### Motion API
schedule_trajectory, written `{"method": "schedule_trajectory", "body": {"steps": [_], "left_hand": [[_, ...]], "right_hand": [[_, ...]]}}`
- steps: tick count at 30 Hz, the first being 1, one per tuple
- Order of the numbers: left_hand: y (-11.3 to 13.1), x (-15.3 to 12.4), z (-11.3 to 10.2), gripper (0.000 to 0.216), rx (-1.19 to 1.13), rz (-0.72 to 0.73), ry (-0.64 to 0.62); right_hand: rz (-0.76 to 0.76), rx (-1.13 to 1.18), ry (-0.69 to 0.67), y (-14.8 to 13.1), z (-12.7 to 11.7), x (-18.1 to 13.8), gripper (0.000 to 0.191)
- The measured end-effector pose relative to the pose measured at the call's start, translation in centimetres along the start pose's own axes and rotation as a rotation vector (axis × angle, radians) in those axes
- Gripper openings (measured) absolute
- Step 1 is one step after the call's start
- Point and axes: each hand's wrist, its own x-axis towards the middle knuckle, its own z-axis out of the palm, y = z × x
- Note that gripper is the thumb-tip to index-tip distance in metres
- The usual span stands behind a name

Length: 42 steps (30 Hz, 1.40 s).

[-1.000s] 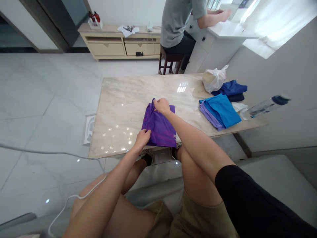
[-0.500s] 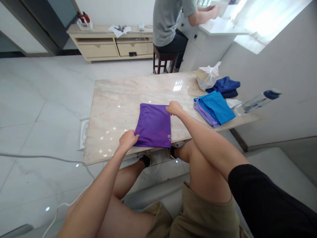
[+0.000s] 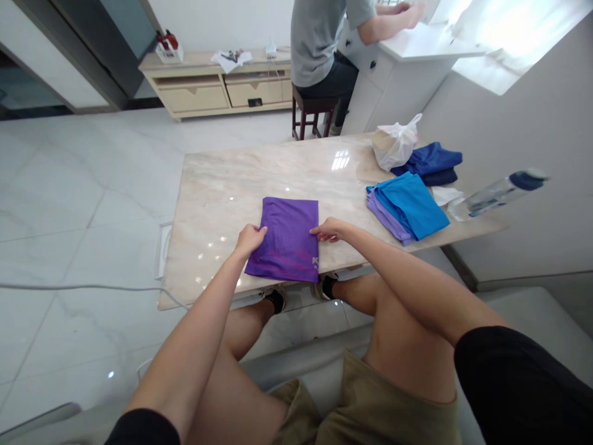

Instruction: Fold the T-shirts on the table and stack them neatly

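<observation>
A purple folded garment lies flat near the front edge of the marble-patterned table, with pale lettering at its lower right corner. My left hand pinches its left edge about halfway up, thumb on top. On the opposite side, my right hand has thumb and fingers closed at the right edge. To the right lies a pile of folded cloths, a bright blue cloth on top of a lilac cloth.
Behind the pile are a white plastic bag and dark blue cloth. A clear bottle with a blue lid stands at the table's right end. Across the table, a person in a grey shirt sits on a dark stool. A grey cable runs at left.
My left hand has moved up along the left edge from near the bottom corner. My right hand has come down the right edge from the top corner. The view has shifted slightly.
</observation>
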Motion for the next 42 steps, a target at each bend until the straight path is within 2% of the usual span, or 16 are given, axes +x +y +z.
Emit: {"method": "schedule_trajectory", "body": {"steps": [4,7,11,15,24,29,33,37,39,42], "left_hand": [[0.7,1.3,0.3,0.035,-0.126,-0.125,-0.050],[0.9,1.4,-0.2,0.039,-0.229,-0.192,-0.129],[1.1,0.8,-0.7,0.048,-0.333,-0.219,-0.224],[1.3,0.0,-0.9,0.050,-0.423,-0.216,-0.246],[2.7,-0.9,-3.6,0.059,-0.580,-0.125,-0.184],[5.2,-2.5,-4.8,0.063,-0.693,0.024,-0.131],[7.1,-3.7,-5.4,0.063,-0.748,0.097,-0.012],[8.5,-4.7,-5.6,0.063,-0.845,0.233,0.123],[9.2,-5.1,-5.2,0.060,-0.885,0.294,0.147],[9.8,-5.8,-4.4,0.050,-0.830,0.318,0.157]], "right_hand": [[-0.004,0.083,-0.053,0.9,1.2,0.7,0.038],[-0.010,0.137,-0.010,1.4,1.6,1.1,0.041],[-0.071,0.204,0.073,1.8,1.2,1.2,0.040],[-0.146,0.279,0.116,1.8,0.3,0.9,0.030],[-0.383,0.421,0.161,1.8,-2.5,-0.1,0.020],[-0.572,0.547,0.261,1.2,-5.2,-0.6,0.028],[-0.687,0.601,0.331,1.0,-7.2,-1.4,0.039],[-0.725,0.664,0.443,0.6,-8.5,-2.0,0.044],[-0.730,0.678,0.483,0.3,-8.6,-2.1,0.043],[-0.744,0.589,0.467,0.0,-8.2,-2.0,0.038]]}}
